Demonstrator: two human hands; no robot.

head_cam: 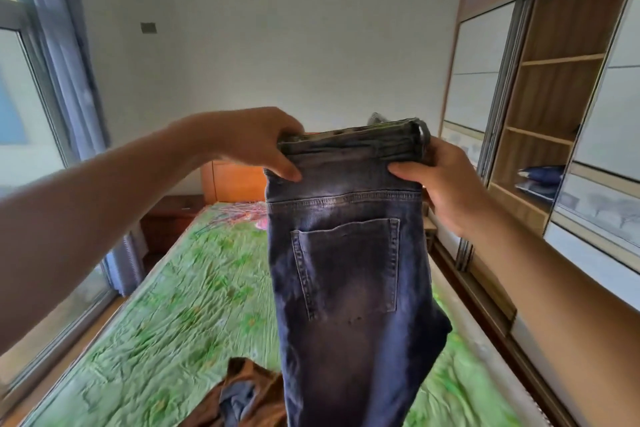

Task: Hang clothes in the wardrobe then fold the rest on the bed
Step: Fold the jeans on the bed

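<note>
Green bedspread (166, 315) fills the bed below. Both hands — left hand (256, 140) at 9 o'clock, right hand (446, 180) at 3 — grip the jeans (349, 270) by the waistband.

1. Far wall (277, 28): plain white, with one small dark plate (148, 27) at upper left.
2. Left side: large window (20, 107) with a metal frame, daylight entering. A grey-blue curtain (65, 45) is gathered beside it, hanging towards the floor.
3. Bed (166, 305): crumpled green patterned sheet. Its orange wooden headboard (235, 182) stands against the far wall.
4. Nightstand (169, 222): dark red-brown wood, at the bed's far left corner.
5. Right side: wardrobe (554, 90) in light wood, with open shelves between frosted sliding doors (481, 73).
6. Floor (86, 333): brown strip between the bed's left edge and the window.
</note>
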